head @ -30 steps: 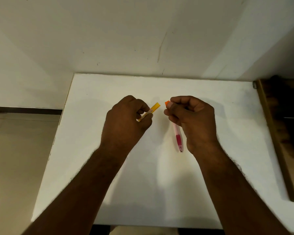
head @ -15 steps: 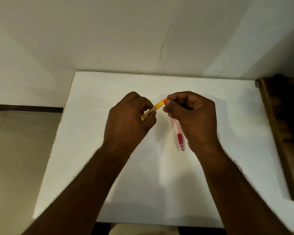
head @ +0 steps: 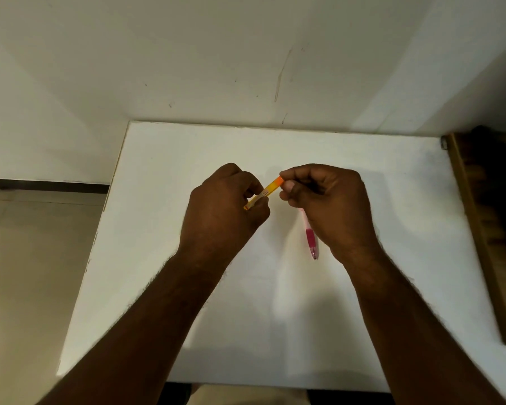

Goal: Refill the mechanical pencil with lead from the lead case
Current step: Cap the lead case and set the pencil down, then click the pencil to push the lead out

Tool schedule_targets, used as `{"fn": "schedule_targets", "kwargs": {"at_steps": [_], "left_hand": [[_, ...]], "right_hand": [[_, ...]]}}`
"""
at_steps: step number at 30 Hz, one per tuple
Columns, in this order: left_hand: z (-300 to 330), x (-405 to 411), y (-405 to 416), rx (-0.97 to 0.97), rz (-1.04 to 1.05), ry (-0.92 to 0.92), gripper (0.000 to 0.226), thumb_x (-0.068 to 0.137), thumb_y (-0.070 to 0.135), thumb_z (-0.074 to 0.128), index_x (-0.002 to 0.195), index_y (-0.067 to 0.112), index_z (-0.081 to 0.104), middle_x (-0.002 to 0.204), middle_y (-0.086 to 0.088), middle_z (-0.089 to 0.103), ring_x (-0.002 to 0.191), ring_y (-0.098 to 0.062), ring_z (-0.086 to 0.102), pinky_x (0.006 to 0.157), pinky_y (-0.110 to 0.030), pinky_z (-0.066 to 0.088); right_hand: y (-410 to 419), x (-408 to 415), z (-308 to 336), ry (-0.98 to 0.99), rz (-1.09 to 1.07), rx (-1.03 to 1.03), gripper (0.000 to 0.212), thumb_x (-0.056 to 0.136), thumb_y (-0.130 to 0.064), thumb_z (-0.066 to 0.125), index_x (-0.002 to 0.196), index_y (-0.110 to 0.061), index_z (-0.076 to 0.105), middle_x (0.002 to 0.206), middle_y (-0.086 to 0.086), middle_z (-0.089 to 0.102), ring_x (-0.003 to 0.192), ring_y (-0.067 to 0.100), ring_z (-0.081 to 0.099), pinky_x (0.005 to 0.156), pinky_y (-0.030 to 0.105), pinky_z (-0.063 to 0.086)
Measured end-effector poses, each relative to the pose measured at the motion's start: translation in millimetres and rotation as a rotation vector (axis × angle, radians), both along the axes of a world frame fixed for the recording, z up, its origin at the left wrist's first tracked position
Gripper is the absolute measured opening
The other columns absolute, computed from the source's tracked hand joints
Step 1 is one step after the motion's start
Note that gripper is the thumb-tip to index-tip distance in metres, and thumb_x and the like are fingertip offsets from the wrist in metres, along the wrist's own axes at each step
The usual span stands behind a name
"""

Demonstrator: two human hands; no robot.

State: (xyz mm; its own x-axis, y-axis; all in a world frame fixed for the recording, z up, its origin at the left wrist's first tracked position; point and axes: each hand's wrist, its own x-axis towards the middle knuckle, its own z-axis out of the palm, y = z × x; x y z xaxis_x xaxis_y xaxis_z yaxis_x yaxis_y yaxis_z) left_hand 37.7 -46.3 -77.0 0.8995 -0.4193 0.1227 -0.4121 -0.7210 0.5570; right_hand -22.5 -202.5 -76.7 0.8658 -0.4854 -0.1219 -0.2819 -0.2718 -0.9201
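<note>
My left hand [head: 222, 211] grips the lower end of a thin yellow lead case [head: 266, 192], which slants up to the right above the white table [head: 246, 323]. The thumb and forefinger of my right hand [head: 330, 206] pinch the orange cap [head: 279, 180], which meets the case's upper end. A pink mechanical pencil [head: 310, 238] pokes out from under my right hand with its tip toward me. I cannot tell whether the pencil lies on the table or is tucked in that hand's lower fingers.
The table backs onto a white wall [head: 246, 68]. A brown wooden piece of furniture [head: 479, 229] runs along the table's right edge. Pale floor [head: 27, 273] lies past the left edge.
The orange cap in my right hand was apart from the case; my hands came together and the cap now sits at the case's upper end. The pencil has kept its place.
</note>
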Motion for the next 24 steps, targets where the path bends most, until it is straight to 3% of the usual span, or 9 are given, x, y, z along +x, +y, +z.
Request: {"fn": "schedule_targets", "kwargs": {"at_steps": [3,7,9,12,15,18,21,24], "left_hand": [[-4,-1,-3,0.042,0.077,0.099,0.012,0.074,0.037,0.074,0.081,0.028,0.072,0.077,0.01,0.06,0.067,-0.009,0.059,0.056,-0.021,0.036],[-7,-1,-1,0.096,0.156,0.206,0.014,0.073,0.04,0.075,0.078,0.027,0.073,0.077,0.009,0.064,0.07,-0.011,0.062,0.061,-0.027,0.038],[-8,0,0,0.125,0.176,0.261,0.014,0.073,0.039,0.075,0.077,0.025,0.073,0.075,0.008,0.066,0.07,-0.013,0.064,0.063,-0.026,0.04],[-9,1,-1,0.173,0.184,0.324,0.014,0.075,0.037,0.076,0.076,0.024,0.073,0.073,0.008,0.068,0.073,-0.014,0.066,0.064,-0.025,0.039],[-10,1,-1,0.186,0.183,0.338,0.013,0.076,0.037,0.076,0.076,0.024,0.072,0.074,0.008,0.069,0.075,-0.015,0.066,0.065,-0.025,0.039],[-10,1,1,0.179,0.185,0.339,0.016,0.076,0.039,0.078,0.081,0.024,0.073,0.077,0.009,0.069,0.076,-0.014,0.066,0.066,-0.025,0.039],[-10,2,2,0.174,0.178,0.324,0.023,0.076,0.044,0.078,0.086,0.024,0.074,0.082,0.008,0.07,0.076,-0.014,0.064,0.067,-0.025,0.039],[-10,2,3,0.163,0.17,0.283,0.03,0.077,0.05,0.076,0.093,0.025,0.073,0.091,0.006,0.069,0.08,-0.013,0.063,0.069,-0.026,0.042]], "right_hand": [[0,0,-1,0.029,-0.002,-0.079,0.016,0.095,-0.015,0.071,0.109,-0.018,0.079,0.091,-0.001,0.079,0.085,0.012,0.076,0.091,0.038,0.061],[-7,-3,-2,0.089,-0.132,-0.329,0.014,0.092,-0.027,0.073,0.105,-0.028,0.078,0.085,-0.017,0.071,0.082,0.007,0.072,0.087,0.029,0.057],[-11,-6,-4,0.18,-0.132,-0.428,0.021,0.09,-0.035,0.074,0.109,-0.026,0.075,0.088,-0.013,0.072,0.087,0.014,0.073,0.085,0.026,0.052],[-10,-8,-10,0.36,-0.037,-0.512,0.04,0.087,-0.04,0.076,0.122,-0.021,0.069,0.107,-0.001,0.075,0.1,0.021,0.071,0.085,0.027,0.046],[-3,-6,-13,0.376,-0.029,-0.585,0.024,0.092,-0.034,0.07,0.11,-0.018,0.071,0.102,0.001,0.075,0.095,0.025,0.07,0.08,0.031,0.048],[-3,-6,-14,0.355,-0.085,-0.485,0.016,0.088,-0.027,0.072,0.101,-0.018,0.073,0.092,-0.002,0.075,0.088,0.023,0.07,0.077,0.03,0.05],[-7,-3,-13,0.284,-0.129,-0.184,0.009,0.085,-0.022,0.077,0.093,-0.019,0.076,0.086,-0.006,0.075,0.085,0.018,0.071,0.087,0.039,0.059],[-6,1,-9,0.169,-0.161,0.105,0.009,0.091,-0.024,0.074,0.085,-0.03,0.076,0.082,-0.012,0.076,0.082,0.012,0.071,0.089,0.039,0.062]]}}
